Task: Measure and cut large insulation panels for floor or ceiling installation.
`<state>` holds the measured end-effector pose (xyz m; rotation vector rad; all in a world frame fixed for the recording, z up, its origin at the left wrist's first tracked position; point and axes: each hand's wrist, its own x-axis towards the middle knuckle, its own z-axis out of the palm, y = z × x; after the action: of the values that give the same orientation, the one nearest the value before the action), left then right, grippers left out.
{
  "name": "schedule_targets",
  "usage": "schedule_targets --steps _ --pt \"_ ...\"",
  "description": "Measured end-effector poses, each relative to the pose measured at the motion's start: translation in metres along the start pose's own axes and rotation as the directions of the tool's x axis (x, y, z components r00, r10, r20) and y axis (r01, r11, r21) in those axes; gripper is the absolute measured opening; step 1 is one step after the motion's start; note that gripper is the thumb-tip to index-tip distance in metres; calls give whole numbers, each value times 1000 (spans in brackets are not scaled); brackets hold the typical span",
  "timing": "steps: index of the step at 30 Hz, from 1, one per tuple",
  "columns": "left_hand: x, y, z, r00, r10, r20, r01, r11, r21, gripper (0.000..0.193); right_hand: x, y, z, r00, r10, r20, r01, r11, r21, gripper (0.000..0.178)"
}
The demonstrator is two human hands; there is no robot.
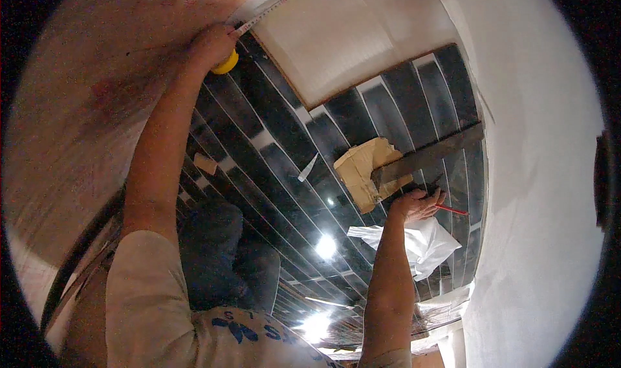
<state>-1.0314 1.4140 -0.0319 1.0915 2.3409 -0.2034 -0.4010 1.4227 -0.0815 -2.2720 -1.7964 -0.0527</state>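
L hand (217, 44) clasps rounded yellow tape meas. (226, 63), R hand (417, 206) pinches thin red stick (455, 209) nr crumpled wht sheet (430, 248).

Between the left fingers (226, 33) and the right fingers (427, 204), a glossy dark floor (284, 167) is divided into strips by thin pale lines. Left of the left fingers, a mottled brownish wall (84, 148) is seen; right of the right fingers, a white wall (537, 174). Bright light (325, 246) is mirrored in the floor, left of and nearer than the right fingers.
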Motion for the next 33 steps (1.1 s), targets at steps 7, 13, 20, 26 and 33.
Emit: schedule_targets --steps 7,13,20,26,33 --pt "3 -2 6 1000 -17 4 17 1000 -20 37 -4 5 1 999 -44 -29 45 999 15 46" --pt "2 -2 6 998 23 -59 -24 1000 -18 40 -3 4 3 999 -25 -24 25 1000 5 46" --pt "2 2 3 1000 -2 0 2 999 39 40 -1 2 1 1000 14 13 -14 1000 6 48" --pt "4 -9 10 999 39 -22 -38 998 54 38 -1 5 5 999 -25 -34 26 999 20 55" --pt "0 -2 9 996 75 -46 -71 994 83 35 -2 7 3 1000 -12 -20 13 1000 18 48"
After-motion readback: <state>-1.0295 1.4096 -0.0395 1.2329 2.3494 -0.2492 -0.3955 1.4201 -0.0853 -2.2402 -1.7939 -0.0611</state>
